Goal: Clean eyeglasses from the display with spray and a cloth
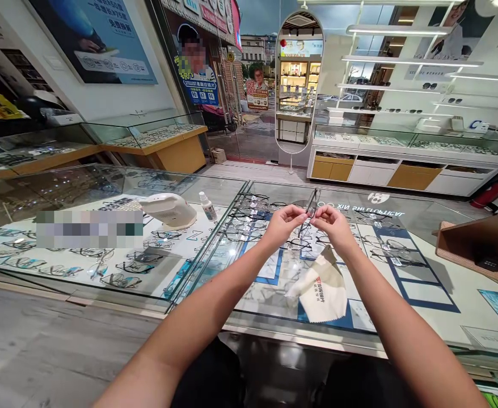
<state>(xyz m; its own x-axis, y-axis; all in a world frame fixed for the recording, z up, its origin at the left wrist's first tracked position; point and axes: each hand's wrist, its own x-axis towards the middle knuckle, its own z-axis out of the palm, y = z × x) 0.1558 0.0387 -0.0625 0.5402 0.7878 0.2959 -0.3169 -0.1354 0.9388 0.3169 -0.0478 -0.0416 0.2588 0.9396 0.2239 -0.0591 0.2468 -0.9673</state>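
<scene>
Both my hands are raised over the glass display counter (pixel 274 309), close together. A pair of dark-framed eyeglasses (pixel 314 199) is held between them, turned on edge. My left hand (pixel 286 225) pinches it with thumb and fingers from the left. From the right, my right hand (pixel 333 224) pinches it too; fingers cover part of the frame. Just below the hands a cream cleaning cloth (pixel 323 292) with printed lettering lies crumpled on the glass. Rows of eyeglasses (pixel 245 215) show around and beneath my hands.
To the left, a white rounded device (pixel 170 208) and a small white spray bottle (pixel 207 206) stand on the counter. A brown wooden box (pixel 478 243) is at the right. Beyond are an oval mirror (pixel 299 85), white shelves (pixel 410 60) and a fire extinguisher (pixel 490 194).
</scene>
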